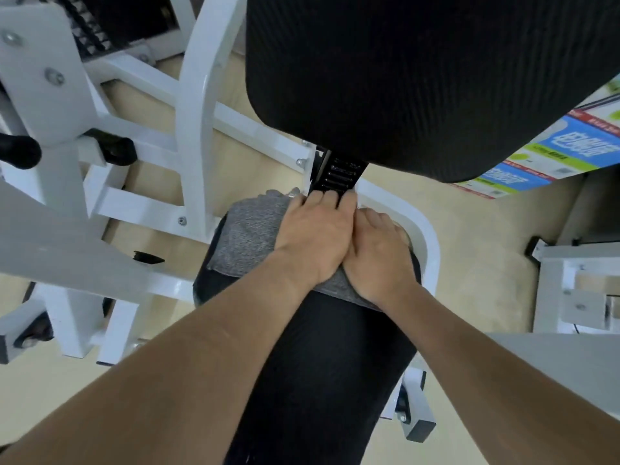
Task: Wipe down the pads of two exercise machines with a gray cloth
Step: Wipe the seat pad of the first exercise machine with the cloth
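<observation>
Two hands side by side at the centre of the frame, flat on a gray cloth. Left hand with fingers straight and pressed together; right hand palm down, fingers curled over the cloth's far edge. Cloth spread across the far end of the black seat pad. Black back pad filling the upper right, white machine frame at left.

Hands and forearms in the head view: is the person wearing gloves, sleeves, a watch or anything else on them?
Nothing is worn that the view shows. The left hand and right hand are bare, without gloves, and I see no rings. Both wrists show no watch or band. Both forearms are bare down to the bottom edge of the picture, so no sleeve is visible; anything worn higher up is out of view.
</observation>
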The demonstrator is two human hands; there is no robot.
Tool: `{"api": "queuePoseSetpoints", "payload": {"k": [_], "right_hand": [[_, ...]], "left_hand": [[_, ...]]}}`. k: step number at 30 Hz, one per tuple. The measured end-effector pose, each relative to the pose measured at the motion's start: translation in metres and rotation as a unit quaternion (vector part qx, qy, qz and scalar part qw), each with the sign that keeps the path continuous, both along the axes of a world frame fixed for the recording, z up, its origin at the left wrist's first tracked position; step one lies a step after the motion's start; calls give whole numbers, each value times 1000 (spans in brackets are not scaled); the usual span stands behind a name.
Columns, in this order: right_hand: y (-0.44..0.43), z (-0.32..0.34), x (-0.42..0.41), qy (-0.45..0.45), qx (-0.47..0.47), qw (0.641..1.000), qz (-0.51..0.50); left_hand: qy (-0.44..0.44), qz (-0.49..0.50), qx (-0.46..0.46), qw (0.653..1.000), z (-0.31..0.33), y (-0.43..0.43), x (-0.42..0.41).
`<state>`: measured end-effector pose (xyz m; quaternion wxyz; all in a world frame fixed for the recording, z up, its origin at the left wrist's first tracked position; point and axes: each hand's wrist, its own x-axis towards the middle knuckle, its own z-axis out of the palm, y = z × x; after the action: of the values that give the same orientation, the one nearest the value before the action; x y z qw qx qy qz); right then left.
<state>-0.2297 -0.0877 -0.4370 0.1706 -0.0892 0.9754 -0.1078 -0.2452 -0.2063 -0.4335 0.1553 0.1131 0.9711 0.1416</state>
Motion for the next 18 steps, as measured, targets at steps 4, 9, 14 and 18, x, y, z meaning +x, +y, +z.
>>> {"api": "queuePoseSetpoints", "payload": {"k": [4, 9, 14, 18], "right_hand": [[34, -2, 5, -21, 19, 998, -57], [-2, 4, 4, 39, 32, 999, -14], [-49, -3, -7, 8, -22, 999, 41], [-4, -1, 1, 22, -21, 999, 20]], "left_hand": [[-40, -62, 68, 995, 2, 35, -5], [-9, 27, 5, 1000, 1, -27, 14], [-24, 77, -48, 996, 0, -67, 23], [-25, 61, -75, 995, 5, -40, 18]]}}
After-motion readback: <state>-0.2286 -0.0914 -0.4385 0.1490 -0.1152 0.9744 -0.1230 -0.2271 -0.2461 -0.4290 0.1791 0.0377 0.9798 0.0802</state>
